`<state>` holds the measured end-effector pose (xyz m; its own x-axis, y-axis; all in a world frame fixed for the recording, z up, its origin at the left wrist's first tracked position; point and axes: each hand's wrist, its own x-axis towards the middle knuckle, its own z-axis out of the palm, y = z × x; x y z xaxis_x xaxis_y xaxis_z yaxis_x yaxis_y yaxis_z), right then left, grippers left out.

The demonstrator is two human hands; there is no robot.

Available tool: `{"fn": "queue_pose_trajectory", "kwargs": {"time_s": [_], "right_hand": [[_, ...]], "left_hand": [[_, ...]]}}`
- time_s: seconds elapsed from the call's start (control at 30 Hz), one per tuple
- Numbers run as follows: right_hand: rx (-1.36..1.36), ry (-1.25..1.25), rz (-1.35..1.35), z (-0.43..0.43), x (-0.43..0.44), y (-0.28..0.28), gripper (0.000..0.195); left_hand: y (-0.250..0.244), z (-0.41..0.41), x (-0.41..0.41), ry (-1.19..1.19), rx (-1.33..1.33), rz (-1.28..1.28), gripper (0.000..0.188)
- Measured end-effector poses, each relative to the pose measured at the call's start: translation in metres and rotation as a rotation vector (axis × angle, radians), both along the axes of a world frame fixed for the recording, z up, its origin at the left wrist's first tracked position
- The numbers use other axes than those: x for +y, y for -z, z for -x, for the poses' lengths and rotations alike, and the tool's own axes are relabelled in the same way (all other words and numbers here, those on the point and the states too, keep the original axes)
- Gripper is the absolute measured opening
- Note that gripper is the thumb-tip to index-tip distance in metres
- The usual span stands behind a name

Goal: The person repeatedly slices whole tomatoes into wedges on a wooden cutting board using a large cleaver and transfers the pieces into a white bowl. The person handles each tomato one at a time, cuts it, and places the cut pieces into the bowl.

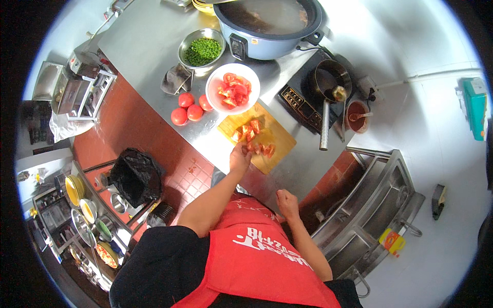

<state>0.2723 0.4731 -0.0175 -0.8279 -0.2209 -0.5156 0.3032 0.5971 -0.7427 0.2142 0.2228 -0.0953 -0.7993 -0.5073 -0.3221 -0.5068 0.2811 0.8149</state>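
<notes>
My left hand (240, 158) is at the near left edge of a wooden cutting board (283, 140), its bent fingertips at the cut tomato pieces (250, 133); whether they grip one is unclear. My right hand (287, 204) is curled near the table's front edge, right of my left hand; I cannot make out whether it holds anything. A white bowl (214, 104) of tomato chunks (235, 90) stands just beyond the board. Several whole tomatoes (195, 112) lie left of the bowl. Behind is a metal bowl (181, 52) of chopped green herbs (202, 51).
A large blue electric cooker (265, 48) stands at the back of the steel table. To the right are a saucepan (327, 79) on an induction cooker (300, 104) and a container of red sauce (356, 125). A black-lined bin (136, 177) is at left, a steel sink (369, 227) at right.
</notes>
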Motion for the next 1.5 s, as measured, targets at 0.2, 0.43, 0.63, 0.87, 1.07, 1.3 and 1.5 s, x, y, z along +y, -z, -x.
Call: {"fn": "queue_pose_trajectory", "kwargs": {"time_s": [0.2,0.43,0.63,0.87,1.07,1.3,1.5], "right_hand": [[-0.227,0.324,0.206,-0.014,0.010,0.003,0.047],[-0.200,0.371,0.242,-0.009,-0.002,0.001,0.049],[-0.226,0.512,0.245,-0.002,-0.021,-0.018,0.048],[-0.188,0.372,0.118,0.018,-0.026,-0.031,0.050],[-0.124,0.280,0.039,0.024,-0.036,-0.033,0.052],[-0.098,0.249,-0.047,0.049,0.001,-0.038,0.050],[-0.125,0.199,-0.061,0.055,0.021,-0.018,0.049]], "left_hand": [[-0.015,-0.005,-0.038,0.132,0.145,0.082,0.026],[-0.029,0.095,-0.068,0.625,0.160,0.457,0.039],[-0.033,0.131,-0.056,0.918,-0.136,0.411,0.042],[-0.017,0.121,-0.035,0.878,-0.044,0.431,0.031],[-0.025,0.116,-0.038,0.934,-0.108,0.488,0.025],[-0.023,0.120,-0.015,0.878,-0.064,0.482,0.020],[-0.019,0.123,-0.008,0.862,-0.099,0.478,0.023]]}}
